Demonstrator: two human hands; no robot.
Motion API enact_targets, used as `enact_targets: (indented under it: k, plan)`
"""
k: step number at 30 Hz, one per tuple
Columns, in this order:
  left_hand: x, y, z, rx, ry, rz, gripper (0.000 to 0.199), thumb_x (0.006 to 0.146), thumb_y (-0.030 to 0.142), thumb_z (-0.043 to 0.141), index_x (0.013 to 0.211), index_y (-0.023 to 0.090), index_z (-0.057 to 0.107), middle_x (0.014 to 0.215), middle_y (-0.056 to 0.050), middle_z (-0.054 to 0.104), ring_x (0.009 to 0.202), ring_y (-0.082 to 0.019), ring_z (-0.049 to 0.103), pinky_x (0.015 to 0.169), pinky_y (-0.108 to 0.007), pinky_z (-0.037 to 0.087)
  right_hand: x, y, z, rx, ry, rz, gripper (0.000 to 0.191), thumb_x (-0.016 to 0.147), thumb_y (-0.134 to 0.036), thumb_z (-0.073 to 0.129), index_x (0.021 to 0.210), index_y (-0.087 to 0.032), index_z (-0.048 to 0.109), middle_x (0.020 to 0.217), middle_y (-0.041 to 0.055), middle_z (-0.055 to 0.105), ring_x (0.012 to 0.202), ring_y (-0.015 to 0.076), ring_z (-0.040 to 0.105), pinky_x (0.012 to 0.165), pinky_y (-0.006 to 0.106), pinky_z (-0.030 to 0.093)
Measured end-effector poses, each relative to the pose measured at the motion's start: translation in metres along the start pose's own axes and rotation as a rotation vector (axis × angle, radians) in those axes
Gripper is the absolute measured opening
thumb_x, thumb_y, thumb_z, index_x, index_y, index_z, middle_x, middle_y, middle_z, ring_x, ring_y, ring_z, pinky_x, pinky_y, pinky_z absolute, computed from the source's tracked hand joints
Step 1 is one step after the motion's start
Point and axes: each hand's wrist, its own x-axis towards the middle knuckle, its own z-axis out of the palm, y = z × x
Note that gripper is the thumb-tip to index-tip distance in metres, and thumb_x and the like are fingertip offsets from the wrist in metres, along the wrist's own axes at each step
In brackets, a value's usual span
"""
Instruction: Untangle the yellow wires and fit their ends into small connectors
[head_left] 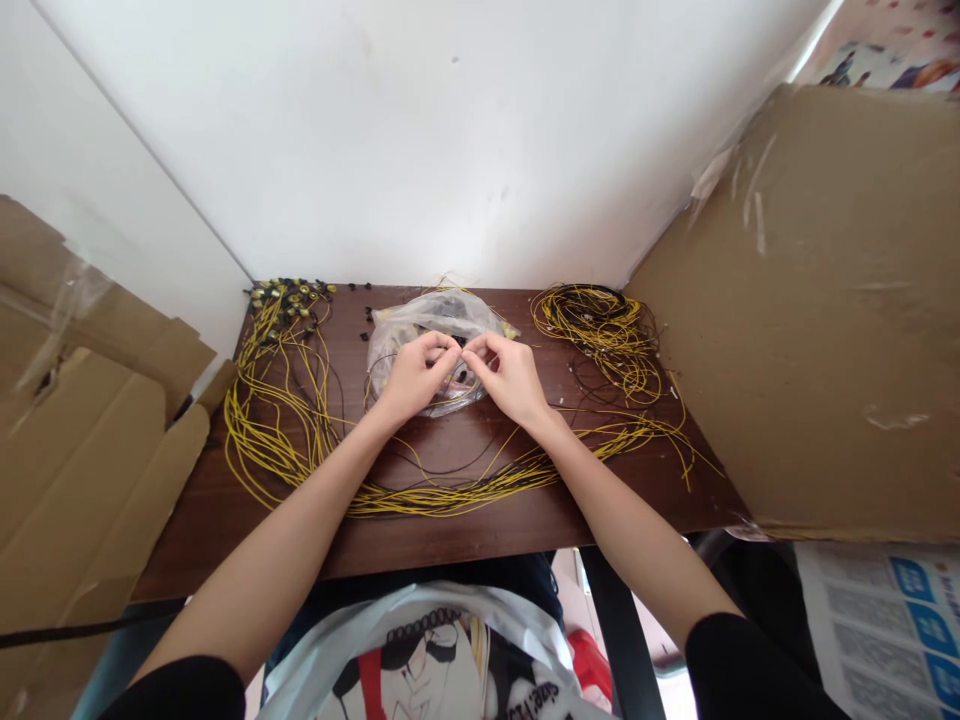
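Note:
My left hand (pixel 420 372) and my right hand (pixel 506 372) meet fingertip to fingertip above the table. Thumb and forefinger are pinched together on each; whatever is between them is too small to make out. Thin yellow and dark wires pass close below the hands. Directly under and behind them lies a crumpled clear plastic bag (pixel 450 312) with small dark pieces in it. A long bundle of yellow and black wires (pixel 450 497) curves across the table in front, passing beneath my forearms. On the left, its ends carry a cluster of small black and yellow connectors (pixel 289 300).
A tangled coil of yellow and black wires (pixel 592 320) lies at the back right of the brown table (pixel 450 552). Cardboard (pixel 817 320) stands along the right side, with more cardboard (pixel 82 480) at left. A white wall (pixel 450 150) closes the back. A printed white bag (pixel 435 660) is at my lap.

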Motion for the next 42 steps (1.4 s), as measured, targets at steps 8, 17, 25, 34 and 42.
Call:
enact_targets:
  k: [8,17,25,34,42]
  plan:
    - [-0.0004,0.0042,-0.0003,-0.13,-0.022,-0.094,0.024,0.072,0.037,0.062,0.076,0.014,0.054,0.047,0.006,0.044,0.034,-0.003,0.034,0.035,-0.015,0.028,0.0014,0.0028,0.0031,0.184,-0.065,0.12,0.022,0.077,-0.032,0.06,0.091,-0.016,0.066,0.077,0.003,0.069,0.066,0.0133,0.061,0.062,0.024,0.047]
    - [-0.0002,0.0049,-0.0006,-0.12,-0.041,-0.049,0.021,0.073,0.034,0.06,0.077,0.014,0.055,0.05,0.005,0.048,0.036,-0.003,0.034,0.036,-0.015,0.027,0.0047,0.001,0.0013,0.602,-0.13,0.327,0.026,0.069,-0.039,0.067,0.075,-0.014,0.066,0.063,0.0026,0.067,0.055,0.0111,0.058,0.052,0.022,0.045]
    - [-0.0008,0.0032,-0.0006,-0.091,-0.052,-0.03,0.023,0.075,0.036,0.058,0.078,0.015,0.054,0.048,0.007,0.045,0.038,-0.003,0.034,0.038,-0.014,0.029,0.0042,0.0011,0.0002,0.639,-0.112,0.38,0.026,0.066,-0.038,0.07,0.07,-0.013,0.063,0.057,0.0005,0.063,0.049,0.0074,0.051,0.049,0.02,0.039]
    - [0.0007,0.0002,-0.0011,0.018,-0.033,0.048,0.021,0.077,0.034,0.057,0.078,0.014,0.054,0.053,0.004,0.049,0.044,-0.005,0.043,0.043,-0.016,0.038,0.0048,-0.0009,-0.0036,0.622,-0.152,0.382,0.026,0.067,-0.038,0.069,0.068,-0.013,0.062,0.058,-0.0001,0.062,0.051,0.0071,0.05,0.049,0.02,0.037]
    - [0.0013,0.0006,-0.0016,0.05,-0.04,0.081,0.019,0.078,0.033,0.055,0.078,0.014,0.053,0.054,0.004,0.051,0.044,-0.007,0.045,0.044,-0.017,0.038,0.0059,-0.0008,-0.0031,0.632,-0.143,0.405,0.02,0.067,-0.032,0.066,0.067,-0.013,0.063,0.058,0.0003,0.062,0.05,0.0066,0.05,0.049,0.02,0.038]
